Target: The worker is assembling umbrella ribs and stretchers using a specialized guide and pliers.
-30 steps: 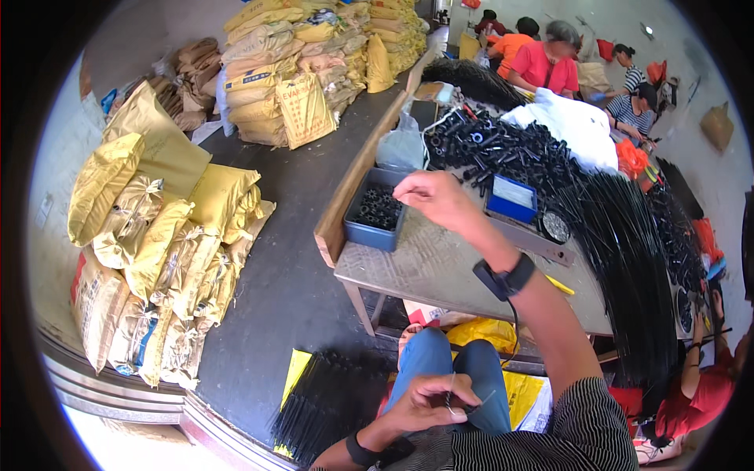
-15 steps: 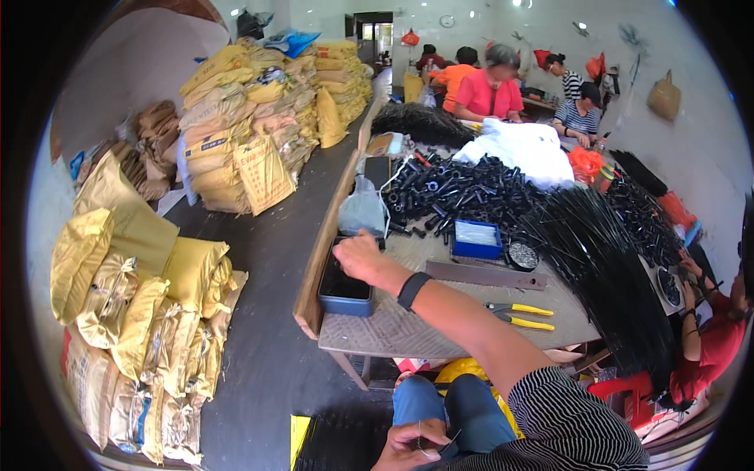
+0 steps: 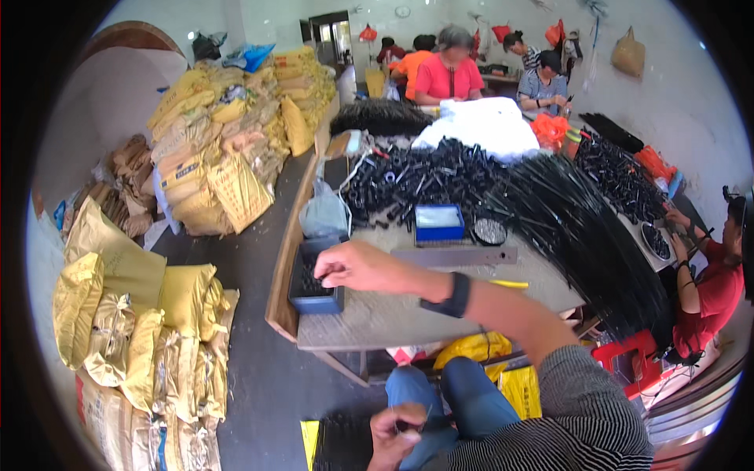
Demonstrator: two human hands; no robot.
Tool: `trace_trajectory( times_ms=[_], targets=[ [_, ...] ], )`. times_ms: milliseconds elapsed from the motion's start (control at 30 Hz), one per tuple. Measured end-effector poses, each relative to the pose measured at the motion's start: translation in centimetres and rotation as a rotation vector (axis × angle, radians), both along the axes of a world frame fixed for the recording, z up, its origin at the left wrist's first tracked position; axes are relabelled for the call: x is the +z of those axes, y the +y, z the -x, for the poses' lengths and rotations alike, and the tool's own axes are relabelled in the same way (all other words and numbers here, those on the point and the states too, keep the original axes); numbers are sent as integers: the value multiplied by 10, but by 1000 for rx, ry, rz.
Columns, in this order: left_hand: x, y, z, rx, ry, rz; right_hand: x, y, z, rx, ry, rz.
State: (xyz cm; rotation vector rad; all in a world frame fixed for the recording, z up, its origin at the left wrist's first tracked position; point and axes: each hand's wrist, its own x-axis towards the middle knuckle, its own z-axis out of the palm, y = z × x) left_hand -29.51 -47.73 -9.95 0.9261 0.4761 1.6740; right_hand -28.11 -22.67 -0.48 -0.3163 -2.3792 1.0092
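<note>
My right hand reaches across the table to a blue rectangular box at the table's left edge. Its fingers are pinched together at the box's rim, over small dark pieces inside; what they hold, if anything, is hidden. Low over my lap, my left hand is closed, with a thin wire-like strand at its fingertips; motion blurs it. A clear plastic bag sits just behind the box. Under my right forearm shows part of a yellow-handled tool.
Black tubular parts are heaped on the table, with long black strands to the right. A metal bar, a smaller blue box and a round dish lie nearer. Yellow sacks stand left; co-workers sit around.
My right hand has moved toward me, from the box's far end to its near part. My left hand remains over my lap. The whole view has shifted, with the table now further left.
</note>
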Motion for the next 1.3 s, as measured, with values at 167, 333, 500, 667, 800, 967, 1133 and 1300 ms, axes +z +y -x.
trace_trajectory(
  times_ms=[167,333,500,667,800,967,1133,1300],
  targets=[
    [24,38,-30,72,90,67,53,-75,-123,-74,22,-210],
    [56,67,-65,75,34,155,46,-98,-182,-228,56,-330],
    [52,77,-99,23,5,158,33,-98,-228,-244,89,-166],
    [49,84,-114,68,46,149,25,-103,-247,-278,61,-78],
    [47,89,-121,68,67,113,16,-107,-243,-437,104,-259],
    [42,90,-117,50,94,106,0,-109,-240,-554,116,-285],
    [35,91,-109,-49,20,126,-6,-109,-238,-582,180,-316],
    [40,92,-106,-78,14,149,-9,-107,-233,-513,254,-230]
  ],
)
